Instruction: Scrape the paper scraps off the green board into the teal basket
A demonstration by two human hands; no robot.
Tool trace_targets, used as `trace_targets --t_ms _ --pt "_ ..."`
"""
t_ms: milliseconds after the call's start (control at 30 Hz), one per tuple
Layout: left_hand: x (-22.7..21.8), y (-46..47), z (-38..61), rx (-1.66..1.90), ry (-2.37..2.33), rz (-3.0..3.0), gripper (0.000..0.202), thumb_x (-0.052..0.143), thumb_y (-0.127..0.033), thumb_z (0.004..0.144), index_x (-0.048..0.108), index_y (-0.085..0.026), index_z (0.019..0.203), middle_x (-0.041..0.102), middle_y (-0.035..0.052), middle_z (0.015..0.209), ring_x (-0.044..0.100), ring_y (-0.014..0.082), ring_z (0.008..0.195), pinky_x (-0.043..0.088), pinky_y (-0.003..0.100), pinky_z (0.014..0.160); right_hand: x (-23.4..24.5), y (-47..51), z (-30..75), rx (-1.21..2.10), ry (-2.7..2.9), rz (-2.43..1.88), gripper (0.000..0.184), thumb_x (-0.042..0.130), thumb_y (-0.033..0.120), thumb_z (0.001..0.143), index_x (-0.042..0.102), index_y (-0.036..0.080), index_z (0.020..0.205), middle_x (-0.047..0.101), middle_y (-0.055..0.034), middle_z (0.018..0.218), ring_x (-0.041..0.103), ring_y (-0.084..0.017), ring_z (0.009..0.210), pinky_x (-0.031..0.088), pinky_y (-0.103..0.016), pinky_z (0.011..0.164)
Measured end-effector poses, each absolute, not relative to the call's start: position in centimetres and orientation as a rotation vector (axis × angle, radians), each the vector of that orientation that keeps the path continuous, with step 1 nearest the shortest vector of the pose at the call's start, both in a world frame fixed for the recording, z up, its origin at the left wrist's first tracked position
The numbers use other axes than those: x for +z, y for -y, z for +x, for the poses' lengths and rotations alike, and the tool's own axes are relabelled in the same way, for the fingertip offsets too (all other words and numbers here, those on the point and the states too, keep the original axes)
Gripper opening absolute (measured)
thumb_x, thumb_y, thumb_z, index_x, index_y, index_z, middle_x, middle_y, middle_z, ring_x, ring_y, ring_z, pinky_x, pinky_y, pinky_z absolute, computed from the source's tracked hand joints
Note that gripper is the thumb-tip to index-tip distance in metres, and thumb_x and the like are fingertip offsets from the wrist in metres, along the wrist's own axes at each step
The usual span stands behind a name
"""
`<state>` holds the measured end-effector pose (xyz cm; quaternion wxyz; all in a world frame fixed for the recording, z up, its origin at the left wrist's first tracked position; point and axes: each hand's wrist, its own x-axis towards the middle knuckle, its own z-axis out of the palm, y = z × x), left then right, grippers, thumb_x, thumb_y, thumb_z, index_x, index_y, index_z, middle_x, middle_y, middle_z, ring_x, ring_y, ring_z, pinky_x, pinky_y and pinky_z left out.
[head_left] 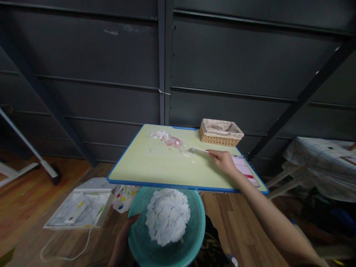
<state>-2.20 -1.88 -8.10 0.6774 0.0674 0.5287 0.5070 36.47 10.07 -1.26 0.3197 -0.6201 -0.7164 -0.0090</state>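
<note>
My right hand (222,160) is closed around the handle of a slim white brush (198,150), its greyish tip low over the pale yellow tabletop (144,163). A pink, wet-looking smear (174,142) and a heap of small white pieces (160,135) lie beyond the tip, with a few loose pieces nearer it. Below the table's front edge, my left hand (125,231) grips the left rim of a teal plastic basket (198,237), thumb over the edge; the other fingers are hidden. Inside rests a rounded white mound (168,217) covered in overlapping flakes.
A cloth-lined wicker basket (221,133) stands at the table's back right. A phone (244,170) with a lit screen lies by the right edge. On the floor at left are an open white box (80,207) and a cable (68,257). Dark panels rise behind.
</note>
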Motion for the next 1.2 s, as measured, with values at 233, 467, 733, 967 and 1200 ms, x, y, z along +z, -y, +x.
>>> trace_targets --t_ms 233,467,733,967,1200 --pt "-6.4 1.9 -1.6 1.094 -1.131 0.105 0.017 0.074 -0.02 0.065 0.073 -0.017 0.082 0.082 0.008 0.083 0.07 0.0349 0.106 0.058 0.041 0.089 -1.5 -5.3 33.8 0.056 1.885 -1.535 0.031 0.05 0.018 0.084 0.077 0.022 0.1 0.075 -0.0056 0.102 0.073 -0.022 0.091 0.057 -0.033 0.082" --pt "-6.4 2.1 -1.6 1.132 -1.157 0.147 0.01 0.073 -0.021 0.065 0.072 -0.018 0.075 0.081 0.0055 0.075 0.068 0.0336 0.11 0.055 0.04 0.094 -0.8 -5.9 32.1 0.012 1.77 -1.517 0.028 0.052 0.023 0.086 0.077 0.023 0.097 0.076 -0.0054 0.101 0.073 -0.023 0.089 0.058 -0.034 0.08" --pt "-5.4 2.0 -1.0 1.073 -1.12 0.173 0.033 0.072 -0.022 0.067 0.075 -0.015 0.099 0.082 0.0093 0.089 0.072 0.0329 0.102 0.055 0.042 0.092 -0.7 -7.6 30.7 0.05 1.894 -1.537 0.03 0.051 0.018 0.086 0.076 0.024 0.101 0.075 -0.0049 0.104 0.072 -0.022 0.094 0.055 -0.032 0.083" --pt "-5.7 2.1 -1.1 1.098 -1.138 0.188 0.022 0.073 -0.023 0.067 0.075 -0.014 0.087 0.081 0.0094 0.073 0.072 0.0331 0.101 0.056 0.04 0.091 0.3 -6.9 28.9 0.164 2.003 -1.393 0.028 0.053 0.02 0.087 0.076 0.023 0.102 0.076 -0.0046 0.099 0.073 -0.02 0.087 0.055 -0.028 0.079" --pt "-5.9 2.3 -1.2 1.09 -1.1 0.213 0.01 0.077 -0.025 0.063 0.073 -0.018 0.069 0.081 0.0072 0.071 0.074 0.0333 0.092 0.059 0.04 0.086 0.1 -3.7 32.2 -0.058 1.82 -1.488 0.027 0.053 0.029 0.089 0.077 0.022 0.099 0.076 -0.0063 0.099 0.074 -0.023 0.085 0.058 -0.03 0.074"
